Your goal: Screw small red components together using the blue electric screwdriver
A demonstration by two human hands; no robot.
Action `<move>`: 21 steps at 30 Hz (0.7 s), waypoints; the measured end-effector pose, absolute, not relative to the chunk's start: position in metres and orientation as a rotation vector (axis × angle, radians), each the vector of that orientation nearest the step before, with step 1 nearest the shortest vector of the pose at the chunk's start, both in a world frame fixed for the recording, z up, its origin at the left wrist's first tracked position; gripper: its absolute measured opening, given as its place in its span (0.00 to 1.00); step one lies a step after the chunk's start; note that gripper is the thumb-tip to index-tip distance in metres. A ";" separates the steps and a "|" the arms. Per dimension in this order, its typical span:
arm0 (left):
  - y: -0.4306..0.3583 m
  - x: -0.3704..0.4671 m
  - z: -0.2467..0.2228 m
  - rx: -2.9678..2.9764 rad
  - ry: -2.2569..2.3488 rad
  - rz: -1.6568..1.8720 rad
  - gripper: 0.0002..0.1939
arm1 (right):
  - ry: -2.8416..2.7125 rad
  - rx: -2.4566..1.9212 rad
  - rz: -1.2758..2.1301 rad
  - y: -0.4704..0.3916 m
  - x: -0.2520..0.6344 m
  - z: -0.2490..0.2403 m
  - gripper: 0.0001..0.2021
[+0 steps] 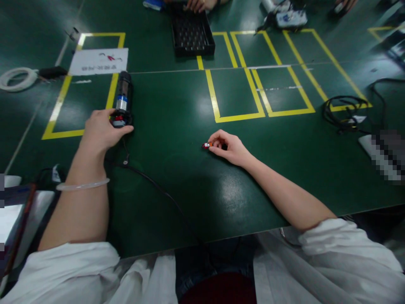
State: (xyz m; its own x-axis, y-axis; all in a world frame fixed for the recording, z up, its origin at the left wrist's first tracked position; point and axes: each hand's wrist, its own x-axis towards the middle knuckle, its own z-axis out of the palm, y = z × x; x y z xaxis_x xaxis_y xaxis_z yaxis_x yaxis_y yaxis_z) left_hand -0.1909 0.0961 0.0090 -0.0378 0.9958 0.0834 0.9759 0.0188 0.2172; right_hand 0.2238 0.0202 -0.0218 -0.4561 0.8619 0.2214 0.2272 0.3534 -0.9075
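My left hand (104, 130) is wrapped round the near end of a black cylindrical device (124, 95) with a silver and blue band, lying on the green table. Red and white parts show at the gripped end. A thin black cable (148, 179) runs close by that hand toward the table's front edge. Over the middle of the table, my right hand (228, 147) pinches a small red, white and orange piece (207, 145). That piece is too small to name, and the fingers partly hide it.
Beyond the device lies a white paper sign (98, 61). Another person's hand (199, 5) touches a black tray (193, 36). A white cable coil (18, 79) sits at left, a black cable coil (343, 112) at right. Yellow tape (240, 117) marks rectangles on the table.
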 end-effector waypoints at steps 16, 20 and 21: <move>0.034 -0.040 0.017 2.286 1.854 0.327 0.34 | -1.810 -0.928 1.072 0.022 0.222 -0.028 0.08; 0.015 -0.013 0.017 2.354 1.695 0.352 0.33 | -1.897 -0.864 0.939 0.020 0.222 -0.026 0.05; 0.011 -0.009 0.018 2.365 1.661 0.362 0.33 | -1.919 -0.855 0.908 0.020 0.222 -0.026 0.04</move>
